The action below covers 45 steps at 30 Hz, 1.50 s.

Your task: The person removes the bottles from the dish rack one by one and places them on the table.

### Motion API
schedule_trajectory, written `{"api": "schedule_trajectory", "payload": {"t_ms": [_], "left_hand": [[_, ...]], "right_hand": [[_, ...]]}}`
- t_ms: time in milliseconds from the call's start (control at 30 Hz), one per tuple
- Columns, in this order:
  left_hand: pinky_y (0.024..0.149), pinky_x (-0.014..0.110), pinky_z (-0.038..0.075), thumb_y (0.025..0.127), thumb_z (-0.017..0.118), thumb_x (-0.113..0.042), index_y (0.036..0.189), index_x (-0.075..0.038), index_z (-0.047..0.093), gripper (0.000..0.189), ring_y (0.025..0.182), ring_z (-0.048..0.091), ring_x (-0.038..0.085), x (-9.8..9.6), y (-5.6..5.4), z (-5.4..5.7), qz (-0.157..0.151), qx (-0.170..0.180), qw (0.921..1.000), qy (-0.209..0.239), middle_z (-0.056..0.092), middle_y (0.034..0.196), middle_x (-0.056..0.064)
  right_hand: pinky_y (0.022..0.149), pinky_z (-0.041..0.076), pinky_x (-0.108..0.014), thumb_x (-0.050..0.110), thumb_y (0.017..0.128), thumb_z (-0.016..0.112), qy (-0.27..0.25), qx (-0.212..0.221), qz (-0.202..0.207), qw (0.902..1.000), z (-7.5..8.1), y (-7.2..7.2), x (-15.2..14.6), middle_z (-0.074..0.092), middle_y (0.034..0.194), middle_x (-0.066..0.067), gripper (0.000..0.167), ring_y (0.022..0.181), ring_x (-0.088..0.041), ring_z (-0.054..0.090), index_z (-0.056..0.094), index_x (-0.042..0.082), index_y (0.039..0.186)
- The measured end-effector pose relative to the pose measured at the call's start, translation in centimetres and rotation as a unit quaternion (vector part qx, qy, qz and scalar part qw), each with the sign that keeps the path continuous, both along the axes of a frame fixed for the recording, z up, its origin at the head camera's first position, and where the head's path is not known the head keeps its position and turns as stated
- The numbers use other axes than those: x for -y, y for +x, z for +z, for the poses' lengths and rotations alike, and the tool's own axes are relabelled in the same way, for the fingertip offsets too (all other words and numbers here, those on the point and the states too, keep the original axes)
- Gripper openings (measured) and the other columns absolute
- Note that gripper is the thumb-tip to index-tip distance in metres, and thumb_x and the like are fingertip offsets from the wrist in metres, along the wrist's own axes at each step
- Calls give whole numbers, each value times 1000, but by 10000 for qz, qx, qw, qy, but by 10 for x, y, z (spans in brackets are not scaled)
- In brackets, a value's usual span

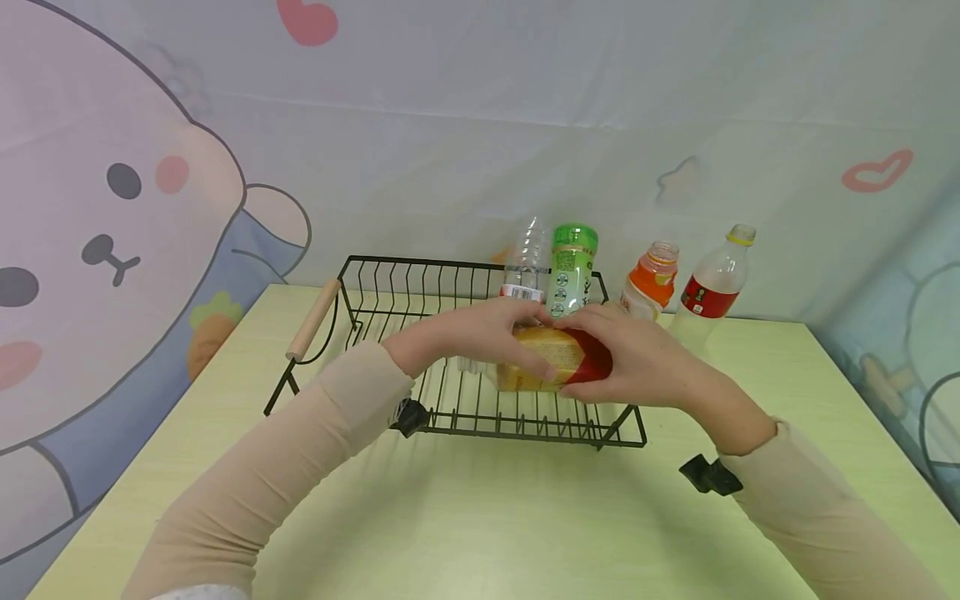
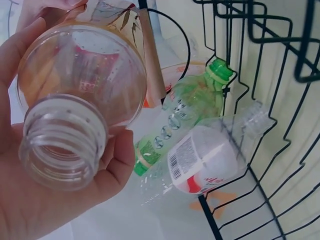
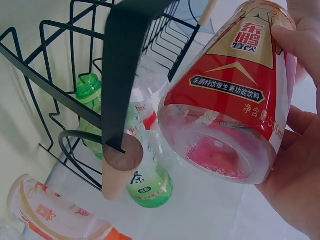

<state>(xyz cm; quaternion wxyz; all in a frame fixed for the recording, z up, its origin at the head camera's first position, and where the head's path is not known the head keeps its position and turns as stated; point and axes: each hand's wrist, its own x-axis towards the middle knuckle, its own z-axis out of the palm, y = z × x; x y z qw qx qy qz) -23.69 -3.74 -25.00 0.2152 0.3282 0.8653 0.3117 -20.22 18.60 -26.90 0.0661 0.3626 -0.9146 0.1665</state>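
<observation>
Sideways between left fingers (image 2: 121, 156) and right fingers (image 3: 299, 42), both sets curled round it, a red-and-gold bottle (image 3: 220, 90).

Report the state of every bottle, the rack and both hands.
Rack: standing on the table
Held bottle: uncapped, sideways over the rack
Left hand: gripping its neck end
Right hand: gripping its base end
Clear bottle: tilted in the rack
Green bottle: tilted in the rack
Orange bottle: uncapped, upright
Red-label bottle: uncapped, upright

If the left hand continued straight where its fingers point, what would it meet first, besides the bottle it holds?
Probably the right hand, which grips the same bottle; exact depth is unclear.
</observation>
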Motion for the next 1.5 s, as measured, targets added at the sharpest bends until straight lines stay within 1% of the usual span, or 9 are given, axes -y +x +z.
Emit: {"api": "schedule_trajectory", "payload": {"t_ms": [100, 200, 333, 567, 800, 1067, 1167, 1300, 1500], "left_hand": [[87, 32, 50, 80, 75, -38, 135, -12, 48, 67, 109, 55, 18, 1, 0, 5, 70, -143, 9999, -58, 56, 128, 5], [88, 32, 50, 79, 76, -38, 137, -11, 46, 71, 111, 54, 19, 2, -1, 8, 143, -169, 9997, -58, 54, 132, 7], [85, 32, 52, 78, 77, -37, 139, -9, 43, 75, 109, 57, 20, 4, -1, 11, 224, -78, 9997, 85, 53, 132, 8], [80, 32, 53, 74, 81, -36, 138, -13, 46, 77, 102, 58, 20, 8, -2, 15, 372, -130, 9990, 212, 57, 125, 5], [86, 36, 51, 73, 83, -35, 141, -14, 44, 81, 112, 52, 21, 12, -1, 18, 424, -285, 9981, 355, 54, 131, 5], [86, 33, 50, 74, 82, -36, 146, -13, 37, 87, 106, 55, 20, 13, -4, 18, 652, -144, 9971, 369, 54, 130, 6], [89, 34, 49, 75, 81, -34, 144, -13, 39, 83, 111, 54, 21, 13, -5, 17, 733, -73, 9962, 463, 54, 132, 7], [94, 37, 48, 77, 81, -33, 144, -13, 40, 81, 116, 53, 23, 11, -9, 15, 820, -125, 9950, 551, 53, 134, 9], [95, 39, 48, 78, 80, -34, 145, -13, 39, 81, 117, 54, 25, 9, -14, 15, 1014, -246, 9926, 628, 54, 134, 10]], "right_hand": [[81, 44, -37, 35, 74, 82, -18, -111, -51, 9999, 3, 0, -1, 63, 115, 1, 59, 102, -16, 52, 59, 13, 124], [79, 45, -37, 34, 74, 82, -61, -132, -90, 9999, 6, 1, -2, 63, 111, 1, 57, 98, -15, 53, 59, 13, 122], [73, 50, -32, 33, 73, 82, -101, -44, -160, 9998, 10, 1, -6, 61, 109, 2, 58, 94, -15, 52, 58, 13, 122], [76, 52, -33, 29, 74, 83, -241, 219, -332, 9989, 15, 1, -18, 59, 110, 3, 60, 96, -14, 55, 55, 14, 125], [80, 51, -36, 28, 75, 83, -464, 246, -551, 9971, 21, 3, -31, 58, 112, 2, 60, 98, -15, 54, 54, 14, 127], [74, 52, -22, 14, 71, 85, -1054, -3, -595, 9927, 27, 5, -50, 61, 110, 0, 58, 94, -14, 58, 57, 7, 122], [71, 52, -18, 12, 70, 86, -1258, -14, -756, 9892, 28, 6, -58, 62, 111, -3, 60, 93, -19, 59, 56, 6, 123], [69, 50, -14, 14, 72, 85, -1517, 192, -1277, 9800, 29, 8, -71, 59, 115, -6, 65, 93, -24, 59, 53, 7, 128], [69, 48, -10, 11, 72, 84, -1992, 253, -1819, 9626, 27, 9, -92, 57, 113, 6, 65, 88, -4, 59, 52, 12, 128]]}}
